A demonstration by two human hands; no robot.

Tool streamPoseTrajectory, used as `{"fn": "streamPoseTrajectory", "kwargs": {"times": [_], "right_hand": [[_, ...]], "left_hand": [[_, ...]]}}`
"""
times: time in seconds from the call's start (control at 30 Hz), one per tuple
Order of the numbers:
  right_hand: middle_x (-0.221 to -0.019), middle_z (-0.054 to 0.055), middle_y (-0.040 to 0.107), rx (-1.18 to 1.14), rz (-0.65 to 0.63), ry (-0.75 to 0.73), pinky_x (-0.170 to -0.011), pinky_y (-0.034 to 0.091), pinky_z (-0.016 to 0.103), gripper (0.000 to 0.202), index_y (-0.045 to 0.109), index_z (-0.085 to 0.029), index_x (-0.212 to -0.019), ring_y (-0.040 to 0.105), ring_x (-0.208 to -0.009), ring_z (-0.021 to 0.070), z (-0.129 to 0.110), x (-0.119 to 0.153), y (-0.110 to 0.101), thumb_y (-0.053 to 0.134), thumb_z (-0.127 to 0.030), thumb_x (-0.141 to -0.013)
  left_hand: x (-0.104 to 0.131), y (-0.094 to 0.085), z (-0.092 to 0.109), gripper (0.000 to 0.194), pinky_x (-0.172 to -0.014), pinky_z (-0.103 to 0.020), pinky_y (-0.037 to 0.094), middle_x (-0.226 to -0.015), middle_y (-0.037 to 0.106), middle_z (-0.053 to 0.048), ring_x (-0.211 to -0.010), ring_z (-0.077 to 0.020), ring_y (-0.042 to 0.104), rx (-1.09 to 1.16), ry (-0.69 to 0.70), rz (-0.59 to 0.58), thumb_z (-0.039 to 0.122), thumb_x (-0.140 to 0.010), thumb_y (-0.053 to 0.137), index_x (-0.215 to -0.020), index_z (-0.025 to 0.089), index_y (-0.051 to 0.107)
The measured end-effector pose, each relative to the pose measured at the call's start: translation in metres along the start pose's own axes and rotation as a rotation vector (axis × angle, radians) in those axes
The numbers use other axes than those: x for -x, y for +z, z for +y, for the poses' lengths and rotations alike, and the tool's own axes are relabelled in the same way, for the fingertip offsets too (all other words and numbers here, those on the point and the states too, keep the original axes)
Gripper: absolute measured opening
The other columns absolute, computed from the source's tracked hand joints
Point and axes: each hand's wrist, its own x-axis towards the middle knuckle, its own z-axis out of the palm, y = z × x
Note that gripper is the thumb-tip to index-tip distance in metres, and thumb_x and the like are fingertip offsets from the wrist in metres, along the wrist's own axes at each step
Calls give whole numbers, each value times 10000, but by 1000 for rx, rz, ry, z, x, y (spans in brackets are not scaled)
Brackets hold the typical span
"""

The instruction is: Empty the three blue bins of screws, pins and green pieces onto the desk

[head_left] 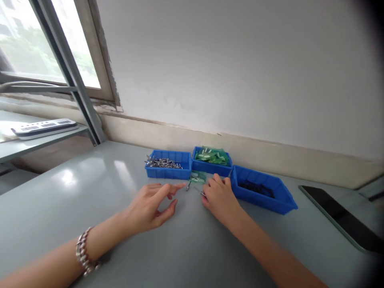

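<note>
The left hand [151, 206] lies low over the smooth grey table [90, 192] with the fingers spread and loose, holding nothing; its index finger points toward a small metal screw [188, 185] that lies on the table just beside a small green plastic bag [198, 177]. The right hand [220, 197] is curled, knuckles up, and at its fingertips a thin metal piece [203, 194] shows, so it seems to pinch this piece, though the grip itself is hidden behind the fingers and I cannot tell it for sure. Behind the hands stand three blue plastic bins: the left blue bin with grey metal screws [168, 164], the middle blue bin with green plastic bags [211, 160], and the right blue bin with dark small parts [261, 190], which touches the right hand's knuckles. A dark flat tablet [342, 218] lies well apart on the right. In my judgement, to work well here the fingers should take such small parts by the tips, slowly, and keep the loose screw from rolling away on the smooth surface.
</note>
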Motion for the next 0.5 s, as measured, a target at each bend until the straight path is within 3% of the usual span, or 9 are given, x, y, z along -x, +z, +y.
{"fn": "streamPoseTrajectory", "kwargs": {"times": [0.2,0.33,0.5], "right_hand": [[-714,86,623,-72,61,1,-632,322,361,133,609,-182,-638,532,-833,275,6,9,3,603,-69,-707],[-738,16,621,-219,131,-26,-663,331,318,125,588,-195,-721,546,-817,207,5,32,-4,565,-80,-764],[-749,13,612,-416,244,-124,-684,316,313,120,573,-193,-809,537,-771,188,-10,63,-6,502,-99,-833]], "left_hand": [[-2,2,-2,88,-581,-206,475,-950,645,-65,-650,-100,583,40,12,-21,167,-852,449,-939,167,444],[-1,3,-1,161,-598,-223,480,-847,645,-29,-658,-111,601,50,-4,-72,187,-853,445,-1011,168,468],[0,5,5,89,-568,-229,459,-830,640,-21,-622,-112,587,126,-28,-127,212,-840,469,-917,170,483]]}}
